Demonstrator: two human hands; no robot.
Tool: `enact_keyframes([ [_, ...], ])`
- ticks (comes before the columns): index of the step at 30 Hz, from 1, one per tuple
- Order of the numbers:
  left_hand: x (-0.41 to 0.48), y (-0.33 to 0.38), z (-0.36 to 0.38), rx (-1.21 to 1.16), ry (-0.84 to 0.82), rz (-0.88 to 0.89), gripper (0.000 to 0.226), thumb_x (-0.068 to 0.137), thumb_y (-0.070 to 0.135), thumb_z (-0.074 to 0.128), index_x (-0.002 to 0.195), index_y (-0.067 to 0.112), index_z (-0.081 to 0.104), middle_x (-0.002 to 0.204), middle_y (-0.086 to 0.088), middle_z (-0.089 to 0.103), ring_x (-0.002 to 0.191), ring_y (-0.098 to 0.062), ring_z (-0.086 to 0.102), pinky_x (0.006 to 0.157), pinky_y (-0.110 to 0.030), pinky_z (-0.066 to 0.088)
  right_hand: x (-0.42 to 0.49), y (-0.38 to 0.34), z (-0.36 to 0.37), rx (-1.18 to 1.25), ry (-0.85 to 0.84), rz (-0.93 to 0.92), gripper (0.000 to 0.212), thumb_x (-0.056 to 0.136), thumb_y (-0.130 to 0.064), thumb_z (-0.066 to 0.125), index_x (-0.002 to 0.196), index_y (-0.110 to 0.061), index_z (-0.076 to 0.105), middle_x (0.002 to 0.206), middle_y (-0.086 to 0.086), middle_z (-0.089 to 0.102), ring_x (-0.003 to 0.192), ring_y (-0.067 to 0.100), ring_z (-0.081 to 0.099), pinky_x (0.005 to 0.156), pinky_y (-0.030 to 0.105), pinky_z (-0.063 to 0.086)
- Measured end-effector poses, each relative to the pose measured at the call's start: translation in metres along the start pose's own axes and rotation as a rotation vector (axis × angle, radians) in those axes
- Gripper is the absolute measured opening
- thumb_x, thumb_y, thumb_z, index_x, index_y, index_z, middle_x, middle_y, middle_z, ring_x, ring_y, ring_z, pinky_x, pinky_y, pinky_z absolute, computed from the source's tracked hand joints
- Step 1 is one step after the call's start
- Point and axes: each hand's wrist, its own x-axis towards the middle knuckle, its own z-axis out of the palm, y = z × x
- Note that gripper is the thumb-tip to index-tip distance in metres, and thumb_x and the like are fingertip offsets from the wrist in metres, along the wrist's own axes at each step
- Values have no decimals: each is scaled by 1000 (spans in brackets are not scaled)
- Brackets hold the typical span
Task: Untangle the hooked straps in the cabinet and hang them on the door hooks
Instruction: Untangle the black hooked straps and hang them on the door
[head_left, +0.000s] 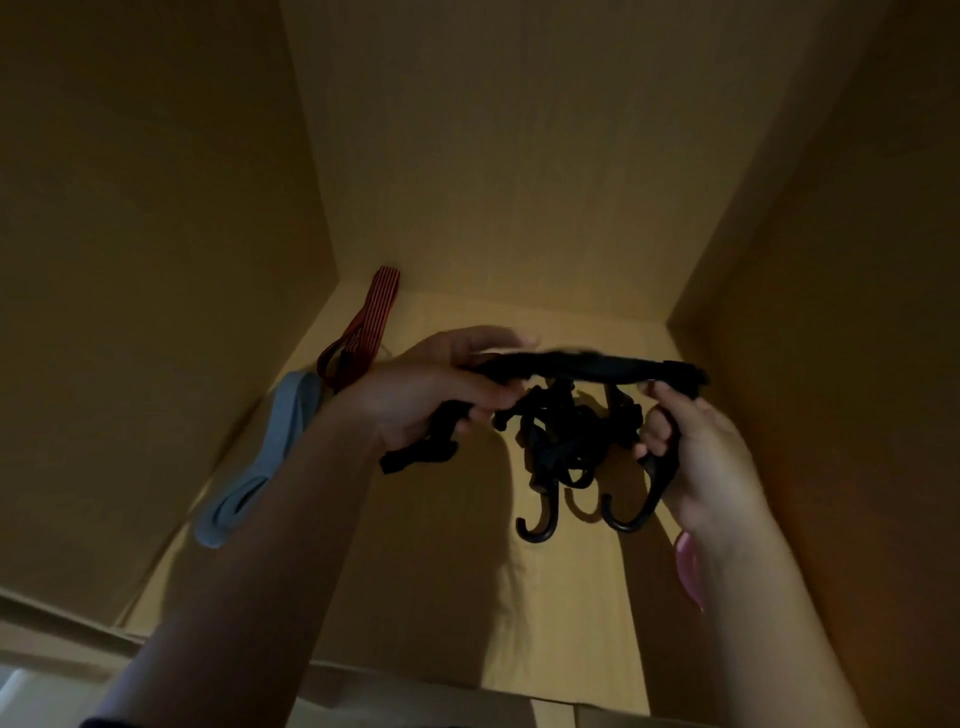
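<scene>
The black strap (587, 364) runs crosswise between the hands; the left hand (441, 395) grips one end, the right hand (696, 452) the other; the tangle (561, 441) hangs below, midway between them.

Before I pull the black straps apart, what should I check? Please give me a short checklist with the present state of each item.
1. Left hand grips the black straps: ok.
2. Right hand holds one hook: ok.
3. Black straps separated: not ok, tangled in the middle.
4. Red strap and grey strap apart from the tangle: ok, both lie by the left wall.
5. Door hooks free: cannot tell, not in view.
</scene>
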Motion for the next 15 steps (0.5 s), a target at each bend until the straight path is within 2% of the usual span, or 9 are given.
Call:
enact_keyframes([
  [2,-2,-13,-4,131,156,-108,43,76,-3,65,113,18,60,71,0,60,43,-3,45,40,-15,37,7,-5,0,181,11,89,5,93,-18,48,96,-16,52,43,-7,41,37,4,37,39,16,39],
  [4,-1,-28,-6,227,271,-152,32,81,-1,61,107,17,63,69,-2,55,45,-4,47,41,-15,36,11,-7,5,176,4,103,3,93,-16,48,93,-16,51,43,-8,42,37,4,38,38,16,39],
  [5,1,-35,-8,299,315,-154,27,81,0,62,100,19,64,72,0,56,54,-6,52,45,-13,39,12,-6,8,126,-11,86,5,93,-15,48,91,-16,52,44,-8,42,38,4,38,39,16,39],
  [7,4,-45,-9,479,358,-164,27,78,3,66,97,22,62,87,4,59,86,-13,60,63,-9,43,11,-6,18,-44,-56,30,9,93,-15,49,87,-16,55,48,-6,41,42,7,37,43,18,38],
  [9,3,-44,-8,575,308,-198,41,76,5,71,111,21,57,103,9,57,108,-14,56,74,-8,43,7,-7,28,-275,-112,-39,14,93,-14,49,84,-16,58,50,-4,42,44,8,39,48,20,38],
  [12,-5,-31,0,624,166,-133,67,72,9,76,128,27,43,108,23,49,105,3,49,73,3,40,5,-8,38,-599,-215,-185,18,93,-13,49,83,-18,64,51,-9,52,46,2,49,48,14,41],
  [13,-7,-25,3,595,142,-106,73,72,11,77,131,29,38,112,23,48,106,6,46,77,2,38,4,-8,41,-699,-251,-244,19,92,-13,50,81,-22,64,57,-9,56,51,1,52,49,12,42],
  [15,0,-14,11,442,136,-53,78,72,18,76,137,30,34,120,19,47,115,3,45,89,-7,37,0,-12,48,-860,-354,-364,21,92,-14,52,80,-28,62,68,-10,60,61,0,56,55,12,42],
])
